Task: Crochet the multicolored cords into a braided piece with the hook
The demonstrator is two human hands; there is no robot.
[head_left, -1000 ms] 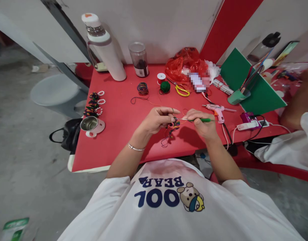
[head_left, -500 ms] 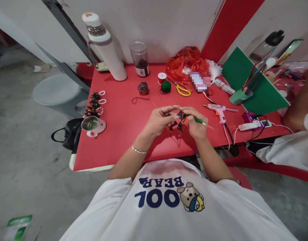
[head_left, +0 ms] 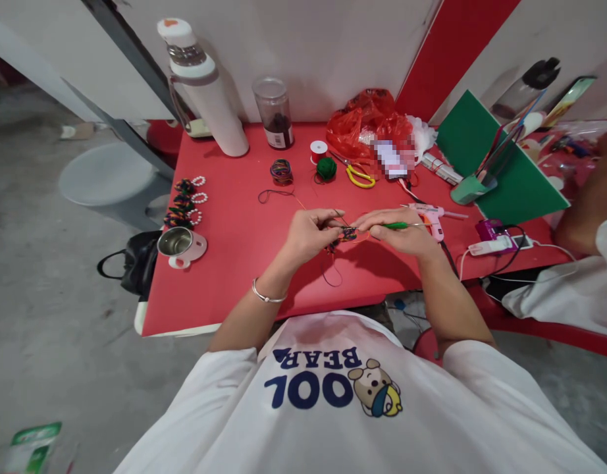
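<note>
Between my hands is a small multicoloured crochet piece, pinched by my left hand at its left side. My right hand is closed around a crochet hook with a green grip, its tip pointing left at the stitches. A strand of yarn hangs below the piece. Beyond my left hand sits a multicoloured yarn ball, its loose thread lying on the red table. A green yarn ball rests beside a red thread spool.
Yellow-handled pliers, a red plastic bag and a pink glue gun lie to the right. At left stand a mug, beaded crochet pieces and a white bottle. Another person's arm is at far right.
My right hand has moved right and turned the hook nearly level, away from my left hand. The crochet piece has shifted slightly left and lies flatter.
</note>
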